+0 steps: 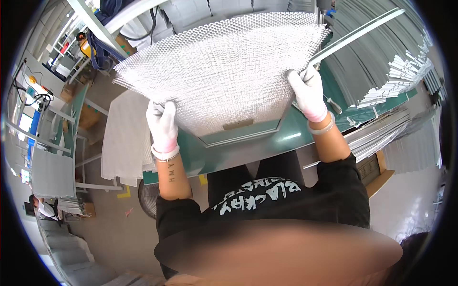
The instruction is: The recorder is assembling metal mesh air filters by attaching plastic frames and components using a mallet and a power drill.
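My gloved left hand [163, 121] pinches the left edge of a silver metal mesh sheet [224, 71], thumb on its face. At the opposite edge my gloved right hand [307, 90] grips the same sheet. The mesh is raised and tilted above the green worktable [205, 159], its far edge curving up. Part of a thin rectangular metal frame [243, 137] shows under the near edge of the mesh. A long pale metal strip [360, 35] runs up and right from beside my right hand; whether that hand also holds it, I cannot tell.
Many long metal strips [381, 71] are piled on the right, with a screwdriver [334, 104] near them. More mesh sheets [125, 136] are stacked at the left. A fan [149, 199] stands below the table. Other people [45, 208] are at the far left.
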`<state>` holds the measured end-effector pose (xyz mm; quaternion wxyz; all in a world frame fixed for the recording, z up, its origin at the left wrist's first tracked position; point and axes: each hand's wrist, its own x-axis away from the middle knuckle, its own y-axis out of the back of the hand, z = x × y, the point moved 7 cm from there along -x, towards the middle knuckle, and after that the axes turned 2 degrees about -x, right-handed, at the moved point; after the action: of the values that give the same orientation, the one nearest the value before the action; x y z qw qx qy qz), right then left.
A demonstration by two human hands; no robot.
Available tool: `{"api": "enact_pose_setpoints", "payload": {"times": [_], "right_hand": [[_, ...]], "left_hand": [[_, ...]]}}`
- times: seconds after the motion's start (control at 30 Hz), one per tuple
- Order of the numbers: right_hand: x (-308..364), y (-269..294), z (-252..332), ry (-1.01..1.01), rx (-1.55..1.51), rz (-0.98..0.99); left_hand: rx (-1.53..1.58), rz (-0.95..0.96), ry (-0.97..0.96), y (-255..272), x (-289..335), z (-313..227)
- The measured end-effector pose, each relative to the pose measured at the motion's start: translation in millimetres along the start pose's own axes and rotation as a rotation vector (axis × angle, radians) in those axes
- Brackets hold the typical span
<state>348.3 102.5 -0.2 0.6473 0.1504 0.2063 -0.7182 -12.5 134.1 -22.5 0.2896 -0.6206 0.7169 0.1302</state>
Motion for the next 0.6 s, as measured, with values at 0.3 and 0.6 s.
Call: {"api": "enact_pose_setpoints", "payload": {"times": [0.3,0.6], "right_hand": [[47.9,0.1,-72.7,-0.013,0.095,-0.021],[5.7,13.3,-25.6,-0.001,-0.073,0.015]], "left_hand": [[-0.190,-0.178,0.042,3.8,76.9,59.4],[-0.061,-0.077,0.013,8.3,30.6,-2.8]]}}
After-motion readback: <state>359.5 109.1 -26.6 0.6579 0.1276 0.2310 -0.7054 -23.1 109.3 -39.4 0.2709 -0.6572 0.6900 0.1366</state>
